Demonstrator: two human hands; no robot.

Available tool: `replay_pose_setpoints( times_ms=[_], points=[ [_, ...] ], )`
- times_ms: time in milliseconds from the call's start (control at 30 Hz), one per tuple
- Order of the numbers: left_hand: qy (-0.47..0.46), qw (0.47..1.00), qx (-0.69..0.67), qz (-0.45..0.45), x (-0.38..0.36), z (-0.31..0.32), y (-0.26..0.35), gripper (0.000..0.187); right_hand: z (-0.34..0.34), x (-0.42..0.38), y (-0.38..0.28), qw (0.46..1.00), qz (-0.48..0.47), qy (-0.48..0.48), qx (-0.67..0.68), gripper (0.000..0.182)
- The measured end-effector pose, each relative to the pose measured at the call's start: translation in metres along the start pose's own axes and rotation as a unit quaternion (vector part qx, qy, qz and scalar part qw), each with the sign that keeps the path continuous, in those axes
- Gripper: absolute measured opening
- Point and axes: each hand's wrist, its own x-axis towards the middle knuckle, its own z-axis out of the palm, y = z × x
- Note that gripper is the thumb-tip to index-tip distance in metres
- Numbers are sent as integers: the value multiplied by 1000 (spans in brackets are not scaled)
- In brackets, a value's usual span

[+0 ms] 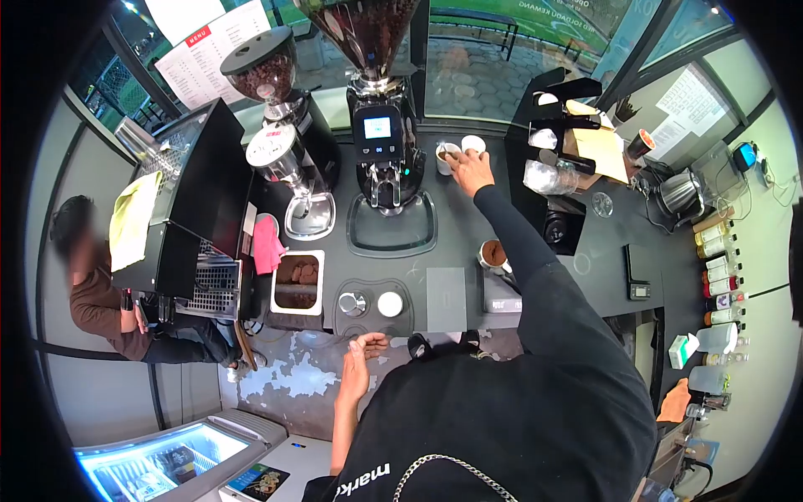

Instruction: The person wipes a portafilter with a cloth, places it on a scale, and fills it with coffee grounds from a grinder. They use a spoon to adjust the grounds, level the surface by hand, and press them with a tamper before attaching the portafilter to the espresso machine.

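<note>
Right hand (470, 170) reaches across the counter (468, 226), fingers grasping a small cup (446, 156) beside a white cup (473, 144) | grinder (382, 134) stands just left | left hand (358, 360) hangs loosely curled, holding nothing

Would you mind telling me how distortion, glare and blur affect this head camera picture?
Head view: strong fisheye bend, with black corners; the counter curves at the edges. Daylight through the windows washes out the top. The right hand at the small cups is sharp; the seated person is blurred.
</note>
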Motion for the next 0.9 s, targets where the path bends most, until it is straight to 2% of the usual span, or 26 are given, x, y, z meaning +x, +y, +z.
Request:
replay_pose_setpoints(
  times_ms=[133,200,267,333,400,467,533,600,667,733,833,900],
  points=[
    [3,1000,7,-4,-6,1,-3,84,-13,-5,-2,998,10,-55,18,62],
    [3,1000,6,4,-7,2,-9,83,-28,-1,-4,994,34,-105,17,65],
    [5,1000,-11,2,-7,3,-10,81,-29,3,2,998,34,-26,49,56],
    [-5,1000,-5,9,-5,4,-12,82,-59,7,11,972,59,8,226,52],
    [-17,1000,-5,6,-1,7,-12,83,-131,-10,16,928,29,61,366,37],
    [-22,1000,2,10,6,12,-11,84,-222,-54,7,850,110,-140,495,29],
    [-44,999,-5,7,14,19,-3,84,-234,-113,17,849,112,-249,452,27],
    [-72,997,-10,24,23,29,0,79,-216,-177,22,853,141,-314,393,34],
    [-111,993,-10,32,37,41,0,73,-172,-237,13,906,175,-274,272,46],
    [-151,988,-9,37,51,56,6,67,-164,-258,-4,897,242,-251,272,57],
    [-222,968,83,87,68,83,33,45,-153,-264,-10,907,230,-214,282,62],
    [-195,950,159,188,92,104,44,42,-147,-261,-7,901,239,-206,298,61]
  ],
)
